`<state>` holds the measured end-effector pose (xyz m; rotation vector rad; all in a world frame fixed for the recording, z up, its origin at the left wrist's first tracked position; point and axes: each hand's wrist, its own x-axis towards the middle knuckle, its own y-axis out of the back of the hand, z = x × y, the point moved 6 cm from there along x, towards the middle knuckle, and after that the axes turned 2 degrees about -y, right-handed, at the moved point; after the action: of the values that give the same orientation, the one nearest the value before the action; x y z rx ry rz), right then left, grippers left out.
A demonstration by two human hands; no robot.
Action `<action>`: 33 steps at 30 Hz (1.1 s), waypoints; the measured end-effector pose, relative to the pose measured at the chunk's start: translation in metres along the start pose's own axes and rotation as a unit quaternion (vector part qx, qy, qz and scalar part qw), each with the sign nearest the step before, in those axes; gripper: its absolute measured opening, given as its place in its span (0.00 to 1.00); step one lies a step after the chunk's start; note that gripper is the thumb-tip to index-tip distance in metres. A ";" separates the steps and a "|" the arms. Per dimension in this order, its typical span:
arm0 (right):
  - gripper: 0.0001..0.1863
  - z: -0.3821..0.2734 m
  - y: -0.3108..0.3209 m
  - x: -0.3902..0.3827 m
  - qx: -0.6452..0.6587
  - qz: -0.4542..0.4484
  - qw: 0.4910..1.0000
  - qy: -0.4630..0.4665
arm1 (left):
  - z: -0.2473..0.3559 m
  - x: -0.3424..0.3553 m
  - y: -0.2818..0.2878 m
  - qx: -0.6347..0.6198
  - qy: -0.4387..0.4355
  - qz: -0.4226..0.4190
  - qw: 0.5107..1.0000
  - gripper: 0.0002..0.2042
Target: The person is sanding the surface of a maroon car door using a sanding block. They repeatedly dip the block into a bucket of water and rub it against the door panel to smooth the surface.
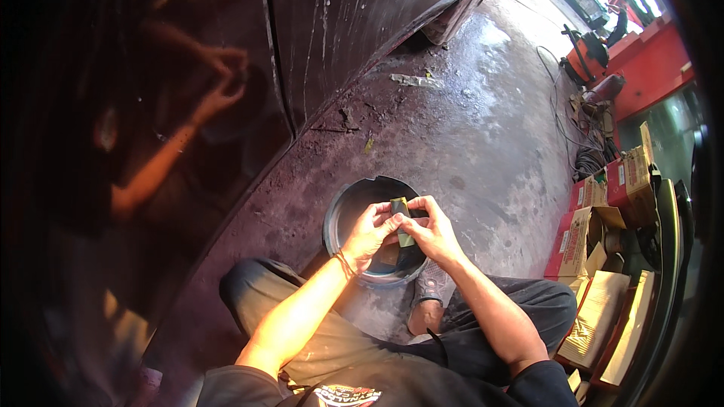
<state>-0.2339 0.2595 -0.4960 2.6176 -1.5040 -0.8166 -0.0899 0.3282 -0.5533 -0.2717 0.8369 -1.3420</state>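
Both my hands meet over a round black tub (329,220) on the floor in front of me. My left hand (368,235) and my right hand (433,231) pinch a small folded piece of sandpaper (399,206) between thumbs and fingers. It looks dark on the face, with a yellowish edge, and a pale end shows below my thumbs. A brownish flat piece (390,255) shows inside the tub, partly hidden by my hands. To my left rises a glossy dark car body panel (226,22), streaked with drips and reflecting my arms.
Wet, stained floor (490,158) stretches ahead, with crumpled scrap (417,81) and a yellowish bit (369,143) on it. Cardboard boxes (571,245) line the right side. Farther off stand an orange-and-black machine (587,58) and a cable (556,109). My sandalled foot (428,309) is beside the tub.
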 end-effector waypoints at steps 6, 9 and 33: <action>0.25 -0.044 0.019 0.001 0.050 0.010 0.998 0.036 | 0.018 -0.001 0.012 -0.040 -0.012 0.035 0.999 0.34; 0.38 -0.091 0.062 0.010 -0.033 0.116 0.985 0.120 | 0.038 -0.009 0.012 -0.004 -0.040 0.032 0.999 0.37; 0.12 -0.154 0.071 0.047 -0.352 0.116 0.859 0.354 | 0.042 -0.042 0.041 0.077 -0.087 0.144 0.983 0.32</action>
<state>-0.2039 0.1464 -0.3641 1.8208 -1.0044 -0.2320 -0.0313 0.3651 -0.5339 -0.1379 0.5959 -1.0862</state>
